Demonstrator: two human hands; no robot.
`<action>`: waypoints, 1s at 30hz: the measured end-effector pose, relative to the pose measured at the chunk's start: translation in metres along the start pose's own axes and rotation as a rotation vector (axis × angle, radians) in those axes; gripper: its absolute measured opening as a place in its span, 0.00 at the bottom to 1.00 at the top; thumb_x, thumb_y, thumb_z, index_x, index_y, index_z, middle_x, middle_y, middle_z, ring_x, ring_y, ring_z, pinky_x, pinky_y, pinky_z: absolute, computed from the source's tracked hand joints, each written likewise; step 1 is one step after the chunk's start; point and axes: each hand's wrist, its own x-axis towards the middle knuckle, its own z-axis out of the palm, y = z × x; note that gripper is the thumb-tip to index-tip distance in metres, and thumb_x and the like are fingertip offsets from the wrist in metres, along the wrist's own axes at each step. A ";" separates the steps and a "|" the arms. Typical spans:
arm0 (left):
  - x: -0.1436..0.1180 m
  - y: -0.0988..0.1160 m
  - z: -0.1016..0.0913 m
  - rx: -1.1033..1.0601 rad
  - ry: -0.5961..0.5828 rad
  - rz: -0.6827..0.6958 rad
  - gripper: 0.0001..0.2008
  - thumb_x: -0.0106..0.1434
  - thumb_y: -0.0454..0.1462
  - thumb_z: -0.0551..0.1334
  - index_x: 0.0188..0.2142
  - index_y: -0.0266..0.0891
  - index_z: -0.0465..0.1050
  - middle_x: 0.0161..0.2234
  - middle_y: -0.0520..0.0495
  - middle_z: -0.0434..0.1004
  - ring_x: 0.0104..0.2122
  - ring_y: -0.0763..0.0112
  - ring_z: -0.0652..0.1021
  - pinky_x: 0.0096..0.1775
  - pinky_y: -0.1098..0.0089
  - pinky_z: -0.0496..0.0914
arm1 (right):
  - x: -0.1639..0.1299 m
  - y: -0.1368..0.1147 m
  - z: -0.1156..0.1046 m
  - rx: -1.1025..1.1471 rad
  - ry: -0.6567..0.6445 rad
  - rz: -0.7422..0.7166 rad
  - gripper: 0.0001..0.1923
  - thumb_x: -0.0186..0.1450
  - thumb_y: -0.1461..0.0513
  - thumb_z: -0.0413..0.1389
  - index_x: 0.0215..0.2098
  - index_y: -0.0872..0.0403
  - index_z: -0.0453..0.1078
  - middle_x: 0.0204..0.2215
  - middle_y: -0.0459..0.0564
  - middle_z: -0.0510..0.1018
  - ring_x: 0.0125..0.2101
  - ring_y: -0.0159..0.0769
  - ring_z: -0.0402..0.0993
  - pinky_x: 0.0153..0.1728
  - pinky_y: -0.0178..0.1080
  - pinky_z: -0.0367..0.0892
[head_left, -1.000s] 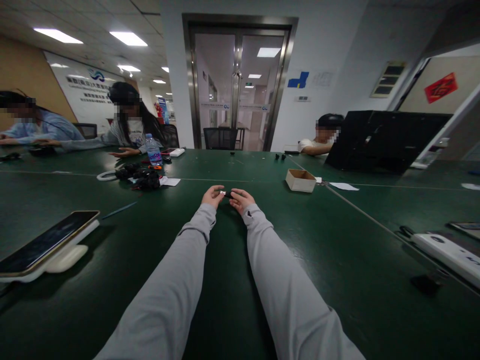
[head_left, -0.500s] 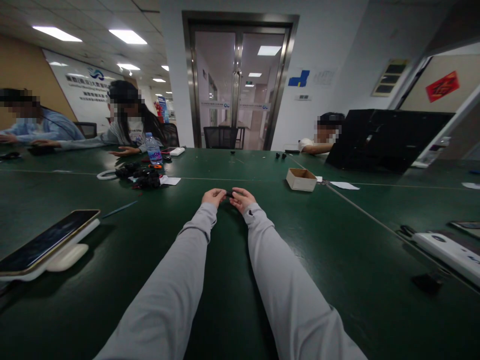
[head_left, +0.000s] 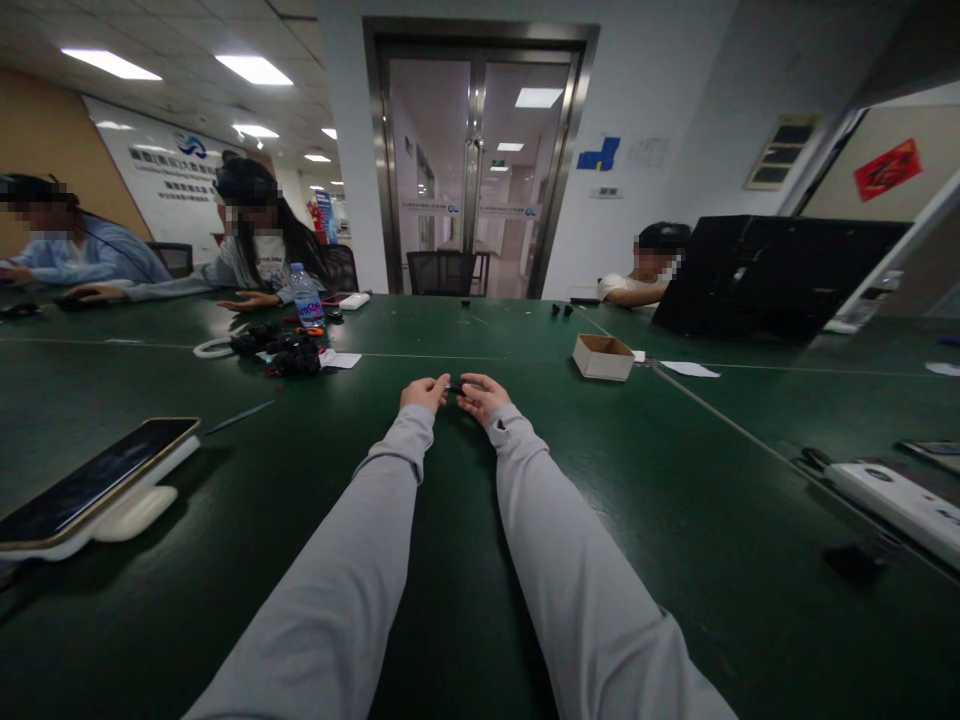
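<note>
Just above the green table [head_left: 630, 480], my two hands face each other in the middle of the view. A small black object [head_left: 455, 389] sits between their fingertips, too small for me to name its kind. My right hand [head_left: 484, 398] has its fingers closed around it. My left hand [head_left: 424, 394] is pinched at its left end, where a tiny light spot shows by the fingertips. Whether the left fingers grip the same piece or a separate one, I cannot tell. Grey sleeves cover both my forearms.
An open box [head_left: 602, 358] stands right of my hands. Tangled black items [head_left: 281, 350] and a water bottle [head_left: 307, 298] lie to the left. Nearer are a phone [head_left: 97, 475] and a thin blue stick [head_left: 240, 417]. A black monitor [head_left: 772, 275] is at right. Other people sit around the table.
My left hand has shifted slightly left, so the gap between my fingertips is a little wider. My right hand stays nearly in place with the black object.
</note>
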 end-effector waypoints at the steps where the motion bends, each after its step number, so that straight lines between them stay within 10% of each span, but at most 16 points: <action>1: -0.001 0.001 -0.001 0.020 0.000 -0.006 0.21 0.54 0.53 0.54 0.19 0.40 0.70 0.17 0.49 0.72 0.21 0.72 0.71 0.28 0.72 0.63 | 0.000 0.000 0.000 0.000 -0.007 -0.001 0.09 0.53 0.72 0.57 0.32 0.55 0.68 0.21 0.42 0.71 0.19 0.26 0.70 0.25 0.32 0.71; 14: -0.002 0.003 -0.003 0.065 -0.011 -0.037 0.22 0.54 0.53 0.53 0.17 0.40 0.68 0.16 0.50 0.69 0.20 0.71 0.69 0.27 0.71 0.61 | -0.004 -0.003 0.002 0.008 -0.028 0.002 0.10 0.53 0.73 0.57 0.31 0.56 0.68 0.21 0.43 0.72 0.19 0.26 0.71 0.24 0.32 0.70; 23: 0.005 -0.004 0.008 -0.452 -0.162 0.242 0.12 0.47 0.35 0.63 0.34 0.36 0.69 0.32 0.47 0.74 0.33 0.72 0.73 0.38 0.71 0.66 | 0.004 -0.002 -0.005 0.039 0.036 0.011 0.08 0.55 0.71 0.57 0.32 0.55 0.68 0.18 0.43 0.73 0.17 0.27 0.70 0.22 0.31 0.69; 30: 0.003 0.000 0.011 -0.358 -0.109 0.025 0.12 0.58 0.40 0.54 0.38 0.36 0.68 0.18 0.53 0.66 0.18 0.77 0.67 0.24 0.74 0.63 | 0.003 -0.003 -0.004 0.012 0.010 0.031 0.08 0.56 0.71 0.56 0.32 0.55 0.67 0.18 0.43 0.73 0.16 0.26 0.70 0.20 0.30 0.68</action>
